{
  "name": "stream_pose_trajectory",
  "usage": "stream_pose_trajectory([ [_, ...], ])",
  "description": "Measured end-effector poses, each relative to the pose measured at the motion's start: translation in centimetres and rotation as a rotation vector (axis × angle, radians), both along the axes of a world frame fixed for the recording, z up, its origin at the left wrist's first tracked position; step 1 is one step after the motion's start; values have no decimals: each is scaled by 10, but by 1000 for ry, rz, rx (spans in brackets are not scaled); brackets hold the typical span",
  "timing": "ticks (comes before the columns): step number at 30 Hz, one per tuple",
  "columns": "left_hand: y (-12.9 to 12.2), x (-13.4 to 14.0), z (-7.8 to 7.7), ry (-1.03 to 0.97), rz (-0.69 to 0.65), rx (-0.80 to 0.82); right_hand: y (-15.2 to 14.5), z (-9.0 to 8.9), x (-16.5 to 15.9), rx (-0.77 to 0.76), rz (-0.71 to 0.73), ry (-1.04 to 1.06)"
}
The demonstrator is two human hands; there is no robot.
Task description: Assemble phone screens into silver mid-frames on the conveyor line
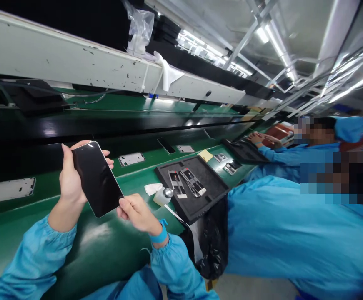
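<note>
Phone [99, 179] gripped by the left hand [70, 179] and pinched by the right hand [137, 212], above a glossy green bench [101, 246] under strip lights [276, 41]; red marks [186, 169] in the black tray [211, 179] are unreadably small.

Loose, wrinkled blue sleeves [33, 256] are worn, gathered at the cuffs [63, 227]. A brighter blue band [158, 234] is fastened around the right wrist [153, 225]. Matching blue fabric [134, 286] is seen between the sleeves.
</note>
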State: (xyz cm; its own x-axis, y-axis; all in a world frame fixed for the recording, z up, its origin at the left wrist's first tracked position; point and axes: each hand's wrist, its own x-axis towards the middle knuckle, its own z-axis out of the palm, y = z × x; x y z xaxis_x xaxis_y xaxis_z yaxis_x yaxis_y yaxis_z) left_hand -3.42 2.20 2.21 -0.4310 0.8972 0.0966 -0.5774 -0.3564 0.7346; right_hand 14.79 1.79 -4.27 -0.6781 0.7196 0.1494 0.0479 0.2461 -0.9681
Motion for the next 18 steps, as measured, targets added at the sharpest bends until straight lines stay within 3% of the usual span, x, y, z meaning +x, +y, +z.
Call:
stream_pose_trajectory([
  [6, 0, 12, -3, -8, 37, -9, 6, -12, -9, -61, -49, -3],
  [18, 7, 8, -7, 37, 135, 108, 7, -19, -34, -267, 113, 77],
])
